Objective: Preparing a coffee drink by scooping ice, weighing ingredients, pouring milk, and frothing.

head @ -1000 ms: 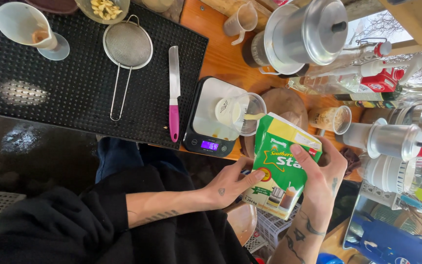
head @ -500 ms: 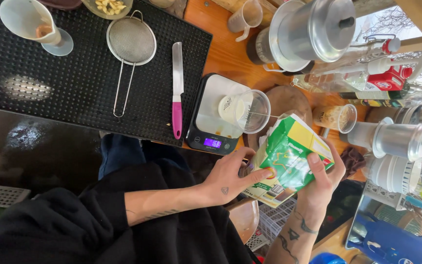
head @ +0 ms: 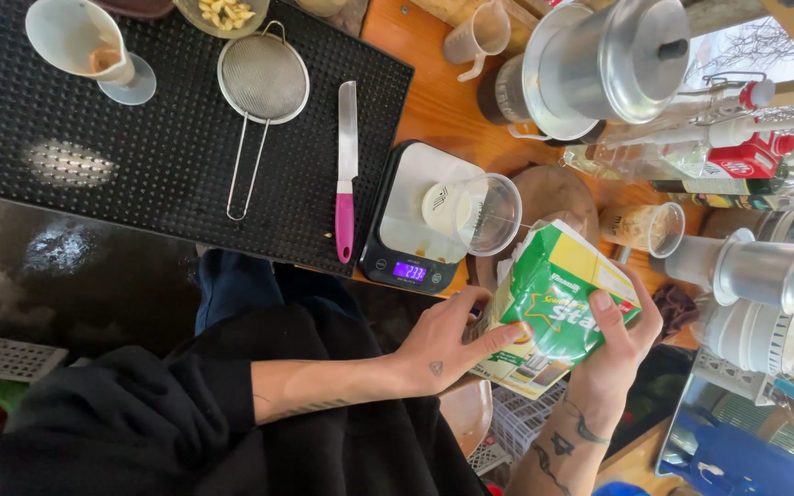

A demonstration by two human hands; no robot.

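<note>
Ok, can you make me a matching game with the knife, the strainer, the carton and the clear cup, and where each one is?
Things:
1. knife
2. strainer
3. carton
4. clear cup

Places:
A. on the kitchen scale
B. held in both hands, left hand and right hand
C. on the black mat, beside the scale
D. on the mat, left of the knife

Pairs: 1-C, 2-D, 3-B, 4-A

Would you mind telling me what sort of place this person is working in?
Probably a drinks or coffee preparation counter. A black rubber bar mat holds a mesh strainer and a pink-handled knife, a digital scale carries a clear cup, and both hands hold a green carton.
</note>
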